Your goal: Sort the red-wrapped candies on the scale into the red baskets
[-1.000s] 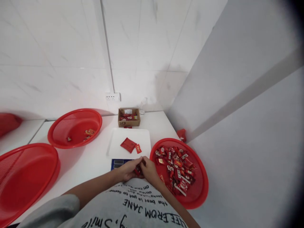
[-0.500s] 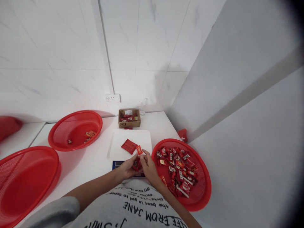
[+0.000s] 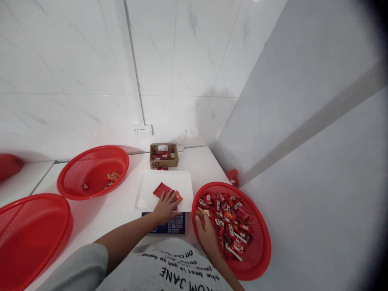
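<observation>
My left hand (image 3: 164,209) lies palm down over the white tray (image 3: 144,196) of a scale, its fingers spread. Under and beside those fingers are small red candy packets (image 3: 178,197), partly covered by the hand. A larger flat red packet (image 3: 161,189) rests on the tray just beyond. My right hand (image 3: 206,230) hangs at the left rim of a red mesh basket (image 3: 266,242), fingers apart with nothing visible in them. Inside that basket is a heap of red wrapped candies (image 3: 230,216), close to the right fingertips. The scale's blue keypad (image 3: 172,224) shows below the tray.
A small cardboard box (image 3: 164,161) with red packets stands behind the tray. To the left are a red basket (image 3: 68,178) with a few candies and another red basket (image 3: 33,198) nearer me. A wall socket (image 3: 142,129) sits above the white table (image 3: 117,212).
My hands, together over the scale before, have separated. The left has set down small packets on the tray and spread its fingers; the right has moved to the candy basket.
</observation>
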Motion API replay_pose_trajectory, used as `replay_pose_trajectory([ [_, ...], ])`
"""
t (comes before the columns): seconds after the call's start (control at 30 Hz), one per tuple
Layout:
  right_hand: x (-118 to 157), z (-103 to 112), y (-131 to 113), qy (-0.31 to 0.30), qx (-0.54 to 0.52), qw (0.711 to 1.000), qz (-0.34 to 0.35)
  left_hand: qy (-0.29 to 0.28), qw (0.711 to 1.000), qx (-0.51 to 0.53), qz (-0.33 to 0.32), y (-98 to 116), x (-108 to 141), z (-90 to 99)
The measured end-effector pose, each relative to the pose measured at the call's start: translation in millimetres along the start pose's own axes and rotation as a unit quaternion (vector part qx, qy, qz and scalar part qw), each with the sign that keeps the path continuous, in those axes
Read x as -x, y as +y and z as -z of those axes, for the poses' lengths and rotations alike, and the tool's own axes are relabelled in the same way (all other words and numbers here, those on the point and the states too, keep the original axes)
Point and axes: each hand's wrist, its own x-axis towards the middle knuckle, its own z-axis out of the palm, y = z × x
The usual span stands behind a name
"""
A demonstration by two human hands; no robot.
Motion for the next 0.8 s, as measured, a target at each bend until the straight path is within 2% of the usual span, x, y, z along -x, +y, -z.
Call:
replay_pose_trajectory([
  [0.13,-2,20,33,0.029,0.113,0.993,0.01,-0.036,0.998,-0.056,-0.018,-15,-1,1.4],
  [0.27,-14,33,60,-0.007,0.246,0.969,-0.008,-0.043,0.994,-0.092,-0.031,-29,-5,14.5],
  [0.33,-23,34,67,-0.034,0.302,0.953,-0.004,-0.032,0.993,-0.107,-0.048,-29,-2,20.1],
  [0.43,-36,30,72,-0.068,0.362,0.93,0.002,-0.003,0.989,-0.116,-0.095,-18,11,21.8],
  [0.53,-45,25,79,-0.077,0.389,0.918,-0.008,0.026,0.986,-0.111,-0.122,-1,32,13.6],
  [0.67,-47,22,91,-0.086,0.403,0.911,-0.011,0.038,0.99,-0.095,-0.101,7,60,-3.7],
  [0.8,-45,20,92,-0.122,0.325,0.938,0.012,0.04,0.996,-0.07,-0.048,-2,80,-9.6],
])
